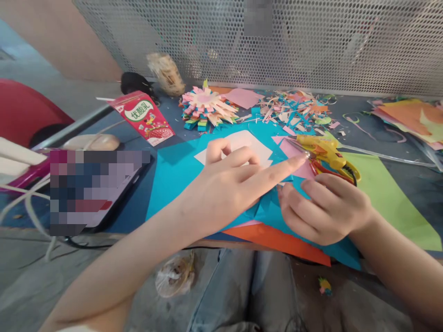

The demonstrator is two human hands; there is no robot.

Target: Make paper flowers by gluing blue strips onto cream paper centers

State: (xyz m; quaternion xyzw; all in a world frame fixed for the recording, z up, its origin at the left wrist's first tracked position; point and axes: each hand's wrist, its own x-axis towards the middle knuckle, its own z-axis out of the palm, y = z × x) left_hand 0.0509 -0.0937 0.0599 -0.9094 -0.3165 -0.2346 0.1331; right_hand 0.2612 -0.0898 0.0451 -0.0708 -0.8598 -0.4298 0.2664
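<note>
My left hand [235, 177] is above the blue paper [173, 170], its index finger stretched toward a metal tip and the other fingers bent. Its thumb and underside are hidden. My right hand [325, 207] is closed, its fingertips close under the left index finger. A small blue paper edge [290, 178] shows between the hands; what each hand grips is hidden. Beyond the fingers lie a yellow glue gun [320, 147] and a red-handled tool [332, 171], partly covered. A pale pink sheet [247, 140] lies behind my left hand.
A layered paper flower [206, 106] and cut paper scraps [294, 110] lie at the back before a mesh panel [311, 46]. Leftward are a red carton [147, 120] and a phone [104, 189]. Green paper [391, 198] and a coloured paper stack [408, 117] are rightward; orange paper [280, 242] overhangs the front.
</note>
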